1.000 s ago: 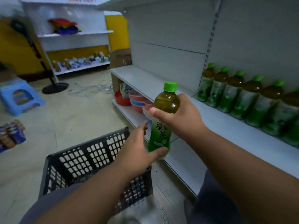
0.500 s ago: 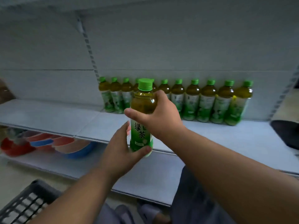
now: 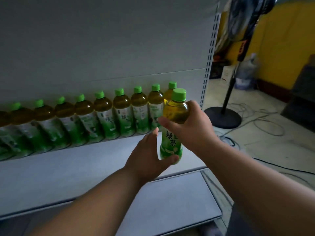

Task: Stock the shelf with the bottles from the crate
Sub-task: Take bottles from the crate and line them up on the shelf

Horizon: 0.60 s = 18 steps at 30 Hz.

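I hold a green tea bottle [image 3: 172, 142] with a green cap upright above the front of the white shelf [image 3: 68, 167], near its right end. My right hand [image 3: 192, 128] grips its upper part from the right. My left hand [image 3: 148, 155] cups its lower part, thumb under the base. A row of several like bottles [image 3: 105, 118] stands along the shelf's back wall, and the held bottle is just in front of the row's rightmost bottle. The crate is out of view.
A lower shelf board [image 3: 170, 201] juts out beneath. Right of the shelf's slotted upright [image 3: 210, 53], a black fan stand [image 3: 223, 116] and loose cables [image 3: 262, 121] lie on the floor. A yellow wall and a water jug [image 3: 245, 72] are behind.
My view has swung right along the shelf to its right end. Both hands kept the bottle and carried it to the right end of the row.
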### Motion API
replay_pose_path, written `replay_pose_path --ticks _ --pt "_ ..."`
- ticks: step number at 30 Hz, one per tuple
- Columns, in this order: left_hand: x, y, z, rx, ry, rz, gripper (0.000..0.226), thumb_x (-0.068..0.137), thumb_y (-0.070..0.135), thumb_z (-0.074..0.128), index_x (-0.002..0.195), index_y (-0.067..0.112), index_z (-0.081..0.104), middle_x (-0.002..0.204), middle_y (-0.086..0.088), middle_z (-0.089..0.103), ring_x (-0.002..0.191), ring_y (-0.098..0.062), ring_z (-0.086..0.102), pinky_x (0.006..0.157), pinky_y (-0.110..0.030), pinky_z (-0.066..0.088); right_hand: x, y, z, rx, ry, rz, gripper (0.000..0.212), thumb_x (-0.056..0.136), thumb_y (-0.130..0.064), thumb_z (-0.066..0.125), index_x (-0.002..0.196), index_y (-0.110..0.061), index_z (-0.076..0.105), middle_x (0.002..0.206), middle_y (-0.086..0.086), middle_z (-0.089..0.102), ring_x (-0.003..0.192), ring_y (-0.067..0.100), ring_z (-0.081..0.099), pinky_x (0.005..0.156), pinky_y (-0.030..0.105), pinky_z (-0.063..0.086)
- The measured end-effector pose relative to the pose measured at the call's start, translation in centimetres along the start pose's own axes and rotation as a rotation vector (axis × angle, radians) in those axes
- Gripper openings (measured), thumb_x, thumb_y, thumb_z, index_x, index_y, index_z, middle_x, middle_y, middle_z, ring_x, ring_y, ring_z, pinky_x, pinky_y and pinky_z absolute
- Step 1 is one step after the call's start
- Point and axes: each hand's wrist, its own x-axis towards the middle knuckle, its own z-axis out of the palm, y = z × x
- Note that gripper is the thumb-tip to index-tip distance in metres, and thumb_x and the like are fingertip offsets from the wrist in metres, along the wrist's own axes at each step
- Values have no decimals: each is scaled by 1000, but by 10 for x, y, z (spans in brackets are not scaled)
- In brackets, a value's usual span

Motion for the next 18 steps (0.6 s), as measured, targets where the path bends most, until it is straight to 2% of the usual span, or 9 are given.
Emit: replay_pose_path --ticks 2,8,11,13,15,18 --pt "27 3 21 -2 -27 -7 105 77 65 70 158 27 15 162 9 25 147 -7 21 110 -19 17 22 21 -6 9 25 33 71 59 -69 78 111 -31 50 93 -11 67 87 11 67 79 44 60" --pt "95 4 69 30 -79 -2 86 83 51 71 153 31 26 155 11 36 141 -9 33 106 -17 18 96 71 -12 38 38 101 65 67 -53 86 116 -29 50 98 -8 67 89 13 67 82 45 60" --pt "126 5 85 29 -105 -51 70 79 52 72 140 39 41 141 14 50 128 -10 47 111 -27 34 129 90 -7 44 27 125 65 67 -51 87 115 -28 49 98 -7 66 91 16 67 83 46 59" --pt "144 3 94 26 -52 -84 61 71 58 68 126 39 50 125 17 59 116 -9 56 103 -36 46 147 100 -2 51 18 135 65 67 -50 88 114 -29 48 100 -6 65 94 19 67 84 47 59" --pt "157 0 102 29 7 -96 55 71 57 65 120 35 54 118 15 64 112 -8 60 97 -36 50 163 105 2 9 -3 120 68 68 -51 87 119 -28 48 103 -6 65 96 19 65 87 47 57" --pt "165 1 109 59 58 -98 49 80 44 64 125 28 55 122 7 65 114 -12 59 97 -34 49 178 112 5 -32 -20 90 69 71 -48 86 123 -25 46 104 -6 63 96 19 65 85 44 57"
